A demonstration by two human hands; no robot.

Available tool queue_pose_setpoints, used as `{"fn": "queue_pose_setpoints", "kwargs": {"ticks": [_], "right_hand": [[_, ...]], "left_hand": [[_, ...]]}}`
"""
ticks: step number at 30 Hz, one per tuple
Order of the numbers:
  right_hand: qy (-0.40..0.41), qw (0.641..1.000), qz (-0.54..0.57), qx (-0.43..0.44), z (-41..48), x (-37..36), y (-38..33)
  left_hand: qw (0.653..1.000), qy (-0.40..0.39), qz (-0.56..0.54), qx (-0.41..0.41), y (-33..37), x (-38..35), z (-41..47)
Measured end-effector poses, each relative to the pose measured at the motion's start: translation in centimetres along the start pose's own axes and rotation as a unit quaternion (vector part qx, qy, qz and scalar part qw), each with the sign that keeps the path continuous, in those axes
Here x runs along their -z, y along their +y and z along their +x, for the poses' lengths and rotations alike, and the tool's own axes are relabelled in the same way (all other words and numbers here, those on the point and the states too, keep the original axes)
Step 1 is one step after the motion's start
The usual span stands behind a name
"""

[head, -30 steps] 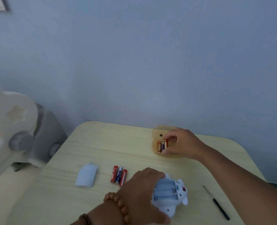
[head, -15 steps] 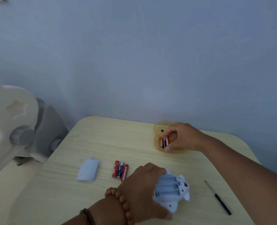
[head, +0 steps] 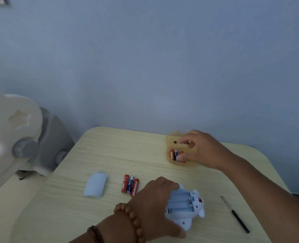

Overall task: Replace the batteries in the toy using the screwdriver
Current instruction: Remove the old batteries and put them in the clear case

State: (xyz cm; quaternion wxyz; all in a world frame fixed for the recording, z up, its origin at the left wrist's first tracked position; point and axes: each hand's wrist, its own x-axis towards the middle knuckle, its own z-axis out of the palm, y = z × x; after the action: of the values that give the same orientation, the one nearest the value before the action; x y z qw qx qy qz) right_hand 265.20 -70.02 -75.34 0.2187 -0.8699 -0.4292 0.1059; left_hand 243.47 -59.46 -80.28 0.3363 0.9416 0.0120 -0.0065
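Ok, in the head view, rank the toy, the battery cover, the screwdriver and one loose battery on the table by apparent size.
1. Toy, partly hidden by the left hand.
2. Battery cover.
3. Screwdriver: longest, but very thin.
4. Loose battery.
Toy and screwdriver lie nearer the camera, so the cover may be undersold.

1. Batteries on the table (head: 110, 149): three (head: 130, 185).
2. Batteries in the tan tray (head: 171, 140): three visible (head: 173, 154).
3. Toy (head: 183, 206): one.
4. Battery cover (head: 95, 185): one.
5. Screwdriver (head: 235, 214): one.
6. Hands: two, left hand (head: 155, 206) and right hand (head: 203, 148).
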Motion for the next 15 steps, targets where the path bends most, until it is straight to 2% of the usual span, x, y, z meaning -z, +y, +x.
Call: {"fn": "queue_pose_setpoints", "kwargs": {"ticks": [2,5,7,9,15], "right_hand": [[0.03,0.997,0.074,0.009,-3.6,0.2,-0.8],[-0.017,0.98,0.192,0.044,-10.0,-0.5,-1.4],[-0.045,0.977,0.196,0.072,-12.9,-1.8,-0.8],[-0.039,0.98,0.175,0.09,-14.3,-3.3,0.3],[0.06,0.974,0.205,0.075,-14.9,-5.5,2.3]], "left_hand": [[1.0,0.007,-0.002,-0.003,0.2,0.0,-0.2],[1.0,0.009,-0.005,0.0,0.4,0.0,-0.1],[1.0,0.009,-0.006,0.002,0.5,0.0,0.0],[1.0,0.008,-0.007,-0.002,0.7,-0.1,0.1],[1.0,-0.007,0.004,-0.015,1.8,0.0,-0.2]]}}
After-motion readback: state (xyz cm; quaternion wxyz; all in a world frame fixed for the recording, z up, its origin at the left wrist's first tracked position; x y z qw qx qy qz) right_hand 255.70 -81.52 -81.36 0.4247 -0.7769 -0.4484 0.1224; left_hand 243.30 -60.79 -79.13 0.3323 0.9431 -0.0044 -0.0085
